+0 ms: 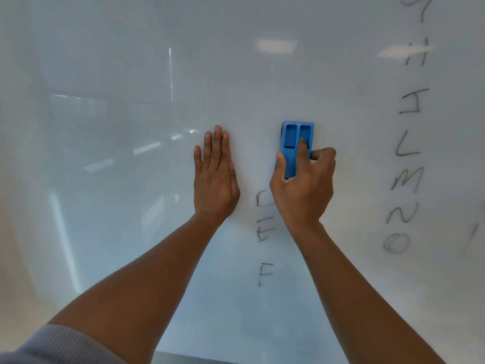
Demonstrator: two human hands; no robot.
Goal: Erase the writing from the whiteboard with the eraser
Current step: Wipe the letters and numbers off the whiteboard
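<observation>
right hand [304, 185]: grasps the eraser [296, 145], thumb on its left edge, one finger laid in the right recess of the back, the other fingers curled round the right edge. the lower part of the eraser is hidden under the palm.

eraser: blue, block-shaped, moulded plastic back with two long recesses side by side. it lies on the whiteboard [105, 127], at mid-height, above the near column of letters. the wiping face is not seen. judged light and stiff in the shell, likely soft on the underside; not fragile. best hold, by judgement: across the two long edges, a fingertip in a recess to stop it twisting, pressure straight into the board. the smooth plastic may slip if gripped only at the sides.

left hand [214, 177]: released, fingers straight and together, palm flat on the whiteboard just left of the eraser, holding nothing; it seems to brace the body.

letters d, e, f [265, 237]: grey marker, in a column below the right hand, between the two forearms; the d and e look smeared.

far column [406, 148]: letters h, i, l, m, n, o and more, running down the right of the board, well apart from the eraser, untouched.

whiteboard: glossy, hard, showing ceiling-light reflections; the eraser should glide easily on it.

sleeve [52, 345]: grey ribbed, at the left arm, bottom corner.
</observation>
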